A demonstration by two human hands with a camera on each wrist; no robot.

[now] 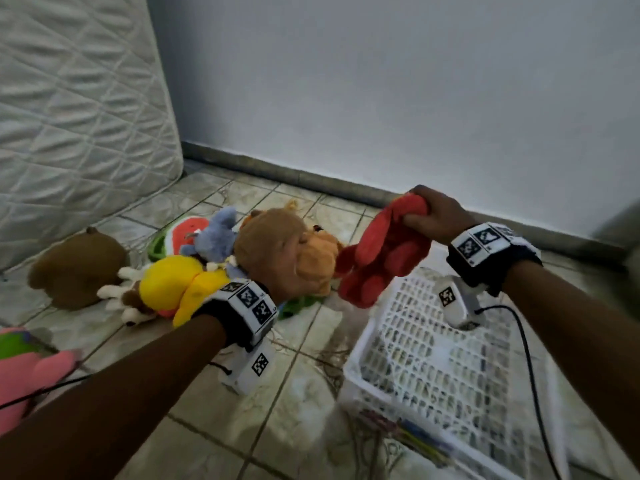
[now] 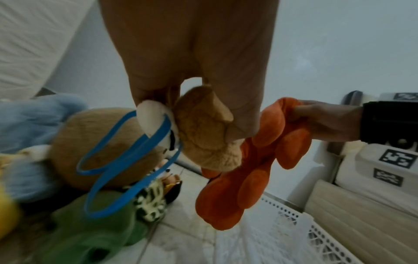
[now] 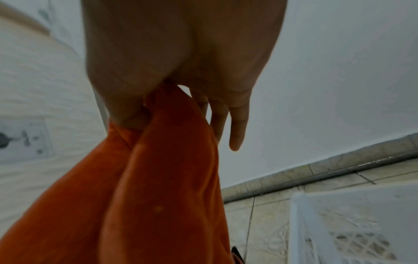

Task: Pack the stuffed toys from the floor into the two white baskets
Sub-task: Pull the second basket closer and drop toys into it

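Note:
My right hand [image 1: 431, 216] grips a red-orange plush toy [image 1: 381, 251] by one end; it hangs above the far corner of a white lattice basket [image 1: 426, 344]. The same red-orange plush [image 3: 162, 187] fills the right wrist view under my right hand [image 3: 172, 92]. My left hand [image 1: 287, 261] holds a tan stuffed animal [image 1: 318, 258] over the toy pile. In the left wrist view the fingers [image 2: 239, 107] pinch this tan toy [image 2: 203, 132], beside a light-brown bear with blue straps [image 2: 101, 146]. Yellow [image 1: 173, 282], blue-grey [image 1: 218, 237] and watermelon [image 1: 183, 233] toys lie on the tiles.
A dark brown bear [image 1: 76, 268] lies at the left by an upright white mattress [image 1: 76, 109]. A pink and green plush [image 1: 24, 368] sits at the lower left edge. A green toy [image 2: 90, 228] lies under the pile. The wall [image 1: 381, 81] stands close behind; tiled floor [image 1: 277, 393] shows between pile and basket.

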